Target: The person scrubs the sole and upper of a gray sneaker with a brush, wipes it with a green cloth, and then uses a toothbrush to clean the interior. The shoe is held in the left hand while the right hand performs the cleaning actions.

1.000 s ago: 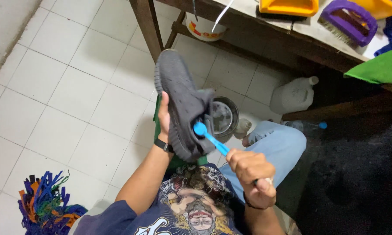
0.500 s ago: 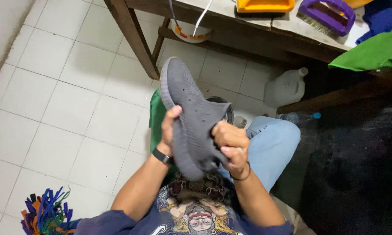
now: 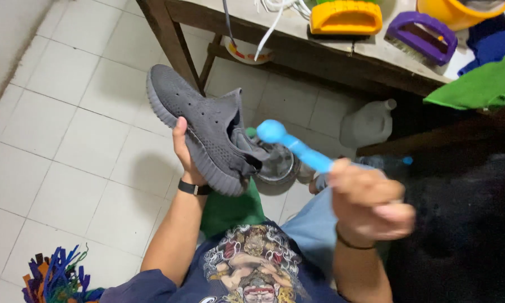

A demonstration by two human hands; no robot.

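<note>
My left hand (image 3: 183, 150) grips a dark grey knit sneaker (image 3: 204, 126) by its sole and holds it up over the tiled floor, toe pointing to the upper left. To the right of the shoe's opening, my right hand (image 3: 370, 205) is closed around the handle of a light blue brush (image 3: 293, 145). The brush's round end is close to the shoe's heel and apart from it. A black band sits on my left wrist.
A wooden table (image 3: 297, 42) at the top carries an orange scrub brush (image 3: 346, 18), a purple scrub brush (image 3: 422, 36), a yellow bucket (image 3: 460, 12) and green cloth (image 3: 482, 84). Below stand a white jug (image 3: 367, 123) and a metal bowl (image 3: 277, 164). A multicoloured mop (image 3: 56, 278) lies bottom left.
My right hand has come off the shoe and pulled back to the right with the blue brush. The shoe has tilted so that its opening faces right.
</note>
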